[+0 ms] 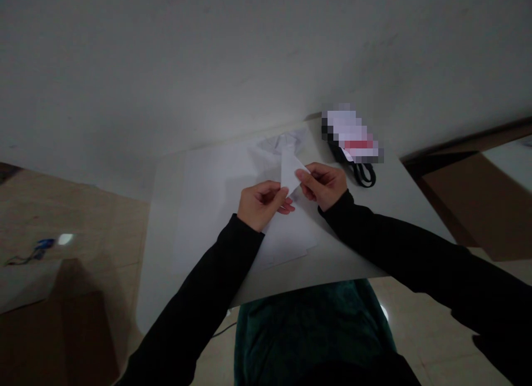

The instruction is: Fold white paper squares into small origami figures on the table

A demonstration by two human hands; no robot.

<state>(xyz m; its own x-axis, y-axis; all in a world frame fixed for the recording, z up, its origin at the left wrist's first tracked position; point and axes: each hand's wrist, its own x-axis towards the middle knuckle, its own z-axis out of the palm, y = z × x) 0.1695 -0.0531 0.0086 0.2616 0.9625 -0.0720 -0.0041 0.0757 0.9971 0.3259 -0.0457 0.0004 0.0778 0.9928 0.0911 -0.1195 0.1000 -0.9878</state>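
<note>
A folded piece of white paper [291, 170], roughly triangular, is held up above the table between my two hands. My left hand [264, 203] pinches its lower left corner between thumb and fingers. On the other side, my right hand [326, 184] grips its right edge, the thumb lying on top. Beneath them, white paper sheets [291, 242] lie on the table. Just behind the held piece is a crumpled or folded white paper shape [276, 145], partly hidden by it.
The white table [162, 286] stands against a pale wall [208, 59]. A black item with a loop strap [364, 175], its top blurred out, lies at the back right. Cardboard [477, 203] is on the right, a brown box [62, 336] at lower left. Dark green cloth [307, 325] hangs below the front edge.
</note>
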